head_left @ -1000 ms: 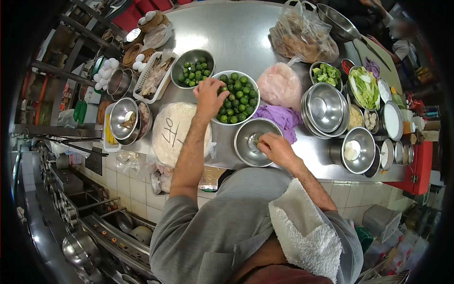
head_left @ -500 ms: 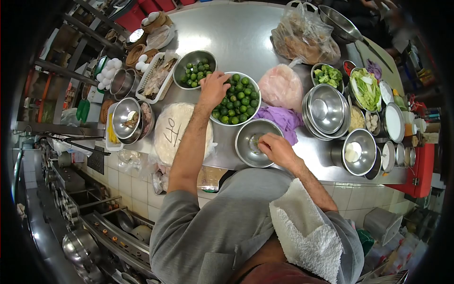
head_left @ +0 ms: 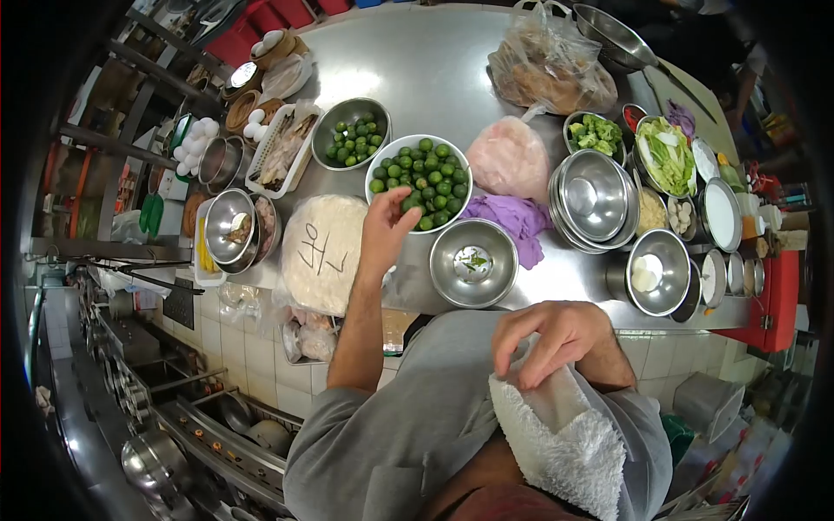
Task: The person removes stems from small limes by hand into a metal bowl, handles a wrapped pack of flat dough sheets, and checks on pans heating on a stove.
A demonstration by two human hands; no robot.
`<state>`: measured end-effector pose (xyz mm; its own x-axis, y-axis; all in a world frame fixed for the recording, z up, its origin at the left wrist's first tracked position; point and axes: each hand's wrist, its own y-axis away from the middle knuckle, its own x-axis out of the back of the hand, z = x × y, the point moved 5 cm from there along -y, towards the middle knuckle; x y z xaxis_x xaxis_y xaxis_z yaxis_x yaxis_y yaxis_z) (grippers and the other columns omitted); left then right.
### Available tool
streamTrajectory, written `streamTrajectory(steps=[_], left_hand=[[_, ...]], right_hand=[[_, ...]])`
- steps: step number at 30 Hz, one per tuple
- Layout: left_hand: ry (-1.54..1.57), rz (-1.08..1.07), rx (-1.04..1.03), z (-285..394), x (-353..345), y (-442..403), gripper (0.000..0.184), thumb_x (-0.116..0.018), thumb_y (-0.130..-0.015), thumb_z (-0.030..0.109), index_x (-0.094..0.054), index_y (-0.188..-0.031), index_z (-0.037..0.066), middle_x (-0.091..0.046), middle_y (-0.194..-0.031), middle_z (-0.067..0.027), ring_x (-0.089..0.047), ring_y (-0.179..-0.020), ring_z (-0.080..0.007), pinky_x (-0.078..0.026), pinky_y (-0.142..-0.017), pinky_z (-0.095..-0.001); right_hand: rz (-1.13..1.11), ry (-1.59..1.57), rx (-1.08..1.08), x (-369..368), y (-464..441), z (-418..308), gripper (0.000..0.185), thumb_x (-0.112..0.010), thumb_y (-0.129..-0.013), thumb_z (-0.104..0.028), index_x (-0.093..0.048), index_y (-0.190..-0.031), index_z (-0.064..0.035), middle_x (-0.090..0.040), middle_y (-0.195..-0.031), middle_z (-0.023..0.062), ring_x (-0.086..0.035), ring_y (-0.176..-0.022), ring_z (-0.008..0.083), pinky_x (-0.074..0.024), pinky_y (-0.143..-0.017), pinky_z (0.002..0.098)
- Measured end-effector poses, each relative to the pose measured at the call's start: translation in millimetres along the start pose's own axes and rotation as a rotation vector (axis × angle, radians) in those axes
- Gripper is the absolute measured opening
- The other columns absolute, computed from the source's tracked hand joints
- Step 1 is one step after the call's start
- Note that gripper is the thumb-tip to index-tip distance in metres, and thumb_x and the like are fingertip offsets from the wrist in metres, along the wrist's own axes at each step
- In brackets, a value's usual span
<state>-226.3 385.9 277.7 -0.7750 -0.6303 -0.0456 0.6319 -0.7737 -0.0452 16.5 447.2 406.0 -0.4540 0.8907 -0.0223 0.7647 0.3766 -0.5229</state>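
Observation:
My left hand (head_left: pixel 387 233) is over the near-left rim of a white bowl (head_left: pixel 368 184) full of small green limes (head_left: pixel 430 178). Its thumb and fingers are apart, with nothing visible in them. My right hand (head_left: pixel 556 337) is in front of my body, fingers curled onto the upper edge of a white towel (head_left: pixel 560 434) that hangs against my shirt. Just beyond it stands a steel bowl (head_left: pixel 447 282) with small green bits and a little liquid at its bottom. A second steel bowl (head_left: pixel 326 126), behind the white one, holds more limes.
A round bagged white slab (head_left: pixel 321 252) marked in pen lies left of my left forearm. Purple cloth (head_left: pixel 512 221), a bag of pink contents (head_left: pixel 511 156) and stacked steel bowls (head_left: pixel 556 208) stand to the right. Greens (head_left: pixel 665 156) and a knife (head_left: pixel 686 91) are farther right.
My right hand has left the near steel bowl and come back to the towel. My left hand has moved from the far rim of the lime bowl toward its near-left side.

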Motion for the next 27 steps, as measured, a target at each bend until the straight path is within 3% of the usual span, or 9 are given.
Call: streamTrajectory(steps=[3,5,9,16,18,21,23,24,27], left_hand=[[-0.048,-0.026,0.081,1,2,19,0.036,-0.065,-0.084,0.002,-0.052,-0.117,-0.001,-0.054,-0.105,-0.0035,-0.056,-0.09,-0.0097,-0.046,-0.076,-0.0233],[0.001,-0.013,0.047,7,7,26,0.035,-0.065,-0.084,0.003,-0.052,-0.116,-0.001,-0.056,-0.102,-0.0035,-0.056,-0.088,-0.0091,-0.046,-0.076,-0.0222],[0.106,0.047,0.11,9,17,40,0.033,-0.066,-0.084,0.003,-0.053,-0.114,0.001,-0.058,-0.096,-0.0022,-0.055,-0.085,-0.0077,-0.045,-0.075,-0.021],[0.238,0.052,0.129,0,8,46,0.032,-0.066,-0.084,0.003,-0.054,-0.113,0.002,-0.059,-0.093,-0.0008,-0.054,-0.083,-0.0063,-0.044,-0.075,-0.02],[0.245,0.028,0.119,1,1,46,0.032,-0.066,-0.084,0.003,-0.053,-0.113,0.002,-0.059,-0.093,-0.0007,-0.054,-0.083,-0.0062,-0.044,-0.074,-0.02],[0.222,-0.006,0.135,5,-8,47,0.031,-0.066,-0.084,0.003,-0.053,-0.113,0.002,-0.059,-0.092,-0.0008,-0.054,-0.082,-0.006,-0.044,-0.074,-0.0202],[0.171,-0.031,0.117,9,-13,47,0.031,-0.065,-0.084,0.002,-0.053,-0.113,0.002,-0.059,-0.092,-0.0011,-0.054,-0.082,-0.0062,-0.044,-0.073,-0.0204],[0.171,-0.042,0.118,12,-16,47,0.031,-0.065,-0.084,0.002,-0.053,-0.113,0.002,-0.059,-0.092,-0.0011,-0.054,-0.082,-0.0062,-0.044,-0.073,-0.0204],[0.2,-0.049,0.097,17,-18,48,0.031,-0.065,-0.084,0.002,-0.053,-0.113,0.002,-0.06,-0.092,-0.0018,-0.055,-0.083,-0.0069,-0.045,-0.074,-0.0205]], right_hand=[[-0.058,-0.048,0.003,0,5,10,0.028,-0.071,-0.083,-0.015,-0.066,-0.107,-0.0026,-0.057,-0.118,0.0166,-0.057,-0.103,0.0279,-0.0473,-0.079,0.0374],[-0.094,-0.097,-0.209,3,26,25,0.042,-0.076,-0.078,-0.017,-0.062,-0.116,-0.0032,-0.055,-0.122,0.0191,-0.054,-0.112,0.0316,-0.0458,-0.086,0.0389],[-0.097,-0.354,-0.049,-5,57,18,0.058,-0.083,-0.07,-0.016,-0.058,-0.121,-0.0026,-0.047,-0.131,0.0229,-0.049,-0.118,0.0338,-0.0445,-0.09,0.0399],[0.174,-0.121,-0.363,-6,68,11,0.03,-0.073,-0.079,-0.014,-0.066,-0.106,-0.0006,-0.063,-0.106,0.0199,-0.06,-0.1,0.0293,-0.0471,-0.081,0.0374],[0.595,0.223,-0.287,14,50,-13,0.019,-0.067,-0.082,-0.011,-0.067,-0.096,0.0009,-0.066,-0.092,0.0169,-0.064,-0.085,0.0263,-0.049,-0.075,0.0346],[0.821,0.441,-0.069,11,17,-45,0.015,-0.067,-0.08,-0.009,-0.068,-0.093,0.0002,-0.065,-0.09,0.0162,-0.064,-0.072,0.0246,-0.0499,-0.062,0.0305],[0.692,0.601,0.183,-4,-17,-73,0.016,-0.066,-0.079,-0.01,-0.069,-0.093,-0.002,-0.063,-0.085,0.0145,-0.06,-0.059,0.0214,-0.0453,-0.048,0.0269],[0.478,0.533,0.382,-10,-36,-87,0.016,-0.066,-0.081,-0.013,-0.07,-0.094,-0.0045,-0.059,-0.079,0.0116,-0.055,-0.053,0.018,-0.04,-0.042,0.0256],[0.307,0.396,0.425,-33,-65,-98,0.017,-0.053,-0.091,-0.014,-0.068,-0.099,-0.0162,-0.061,-0.077,0.0153,-0.052,-0.049,0.0176,-0.0364,-0.04,0.0265]])
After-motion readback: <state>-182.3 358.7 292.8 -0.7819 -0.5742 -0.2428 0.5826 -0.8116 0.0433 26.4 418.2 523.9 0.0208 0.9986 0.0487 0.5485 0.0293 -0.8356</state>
